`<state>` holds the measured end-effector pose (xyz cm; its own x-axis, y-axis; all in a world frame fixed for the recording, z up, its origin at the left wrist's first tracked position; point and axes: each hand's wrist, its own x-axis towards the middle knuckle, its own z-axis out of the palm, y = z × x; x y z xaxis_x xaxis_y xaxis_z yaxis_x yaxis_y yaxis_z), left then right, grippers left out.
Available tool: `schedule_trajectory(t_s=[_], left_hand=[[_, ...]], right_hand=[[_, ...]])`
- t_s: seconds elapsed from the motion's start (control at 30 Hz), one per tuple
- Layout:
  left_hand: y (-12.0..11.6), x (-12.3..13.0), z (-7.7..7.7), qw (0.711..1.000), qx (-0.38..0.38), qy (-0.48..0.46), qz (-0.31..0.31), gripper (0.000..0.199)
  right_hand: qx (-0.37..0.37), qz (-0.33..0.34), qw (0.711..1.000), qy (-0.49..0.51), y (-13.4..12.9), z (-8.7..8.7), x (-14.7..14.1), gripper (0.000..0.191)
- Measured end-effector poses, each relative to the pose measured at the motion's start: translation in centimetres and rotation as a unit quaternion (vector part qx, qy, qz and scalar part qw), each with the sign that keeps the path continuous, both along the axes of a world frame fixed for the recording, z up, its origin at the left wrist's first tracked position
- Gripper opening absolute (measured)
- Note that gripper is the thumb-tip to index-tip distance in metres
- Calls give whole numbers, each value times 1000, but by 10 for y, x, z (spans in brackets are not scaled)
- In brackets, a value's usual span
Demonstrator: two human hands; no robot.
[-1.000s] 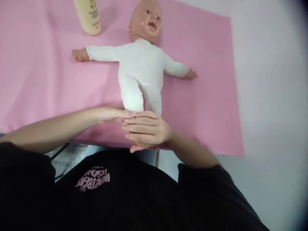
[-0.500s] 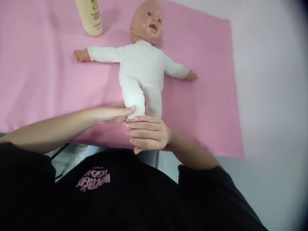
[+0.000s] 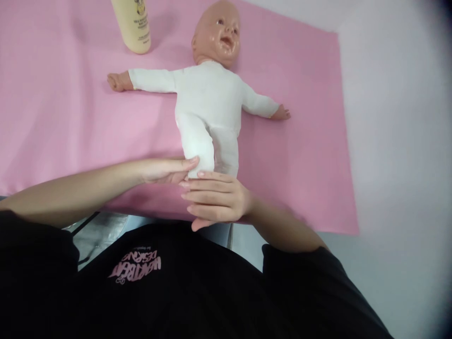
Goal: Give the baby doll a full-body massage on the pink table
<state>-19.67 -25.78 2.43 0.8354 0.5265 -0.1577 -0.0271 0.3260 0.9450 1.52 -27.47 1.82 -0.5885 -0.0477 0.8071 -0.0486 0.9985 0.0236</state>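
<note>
Right hand is sitting lower along the legs of the doll than a second ago. Thumb of the left hand, meeting the right fingertips back then, is now resting on the white leg, small gap between. Doll is also showing slightly lower in frame.

Counts: 2 hands, 1 doll, 1 bottle, 1 pink sheet. Doll is lying face up: head at 12, 2 arms stretching toward 10 and 2, 2 legs running toward 6. Left hand is reaching in from 9 and pinching the lower leg on that side, thumb on top, fingers tucking underneath. Right hand is coming in from 4, four fingers pressing together and draping across the lower leg; its underside is hiding, so can't tell how tightly it's closing. Pink tip is poking out below; can't tell if thumb or toe.

Bottle, pale yellow with dark print, is sitting at 11, well apart from both hands, top running out of frame.

Surface: pink sheet is lying under doll and bottle, creasing softly toward 10, edge running down near 3. Room: pale surface is filling the 2-to-4 side. Something silvery is showing at 8, mostly hidden. Black shirt is covering 6, pink lettering sitting near 8.
</note>
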Motion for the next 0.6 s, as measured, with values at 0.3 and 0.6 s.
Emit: schedule_trajectory(t_s=[0.3,0.6], left_hand=[[-1,-3,4,998,-59,4,-8,54],[1,-1,-1,999,-24,-15,-28,62]], right_hand=[[4,9,1000,-13,-4,-3,1,23],[-18,-10,996,-91,-1,0,7,26]])
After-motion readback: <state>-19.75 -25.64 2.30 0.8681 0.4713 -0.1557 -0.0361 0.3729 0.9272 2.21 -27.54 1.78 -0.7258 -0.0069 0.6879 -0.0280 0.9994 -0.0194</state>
